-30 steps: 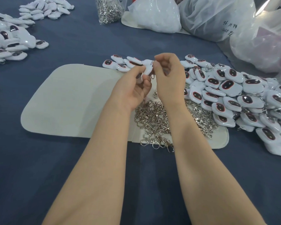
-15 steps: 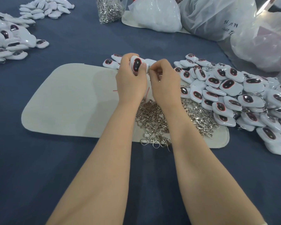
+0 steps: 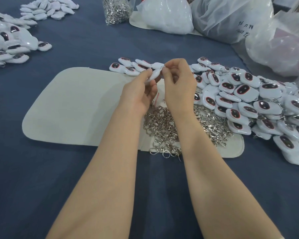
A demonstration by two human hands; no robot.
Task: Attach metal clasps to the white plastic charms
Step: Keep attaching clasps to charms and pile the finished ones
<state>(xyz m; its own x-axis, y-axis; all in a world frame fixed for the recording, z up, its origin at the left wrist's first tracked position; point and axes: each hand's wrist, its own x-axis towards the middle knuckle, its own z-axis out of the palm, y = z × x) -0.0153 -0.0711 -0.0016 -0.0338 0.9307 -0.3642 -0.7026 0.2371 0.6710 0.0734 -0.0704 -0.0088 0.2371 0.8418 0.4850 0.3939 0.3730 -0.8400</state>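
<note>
The white plastic charm (image 3: 155,74) is pinched in the left hand (image 3: 140,95) above the far edge of the cream felt mat (image 3: 72,107). The right hand (image 3: 179,83) pinches a small metal clasp (image 3: 163,67) at the charm's top end. A heap of silver clasps (image 3: 162,128) lies near the mat's right corner. A pile of white charms (image 3: 248,100) spreads toward the right edge of the blue table (image 3: 41,169).

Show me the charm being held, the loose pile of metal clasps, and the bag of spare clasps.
held charm (image 3: 154,74): head view, on its white surface just below the top end.
pile of metal clasps (image 3: 162,125): head view, on the middle of the heap.
bag of clasps (image 3: 114,10): head view, on the clear bag's front.
</note>
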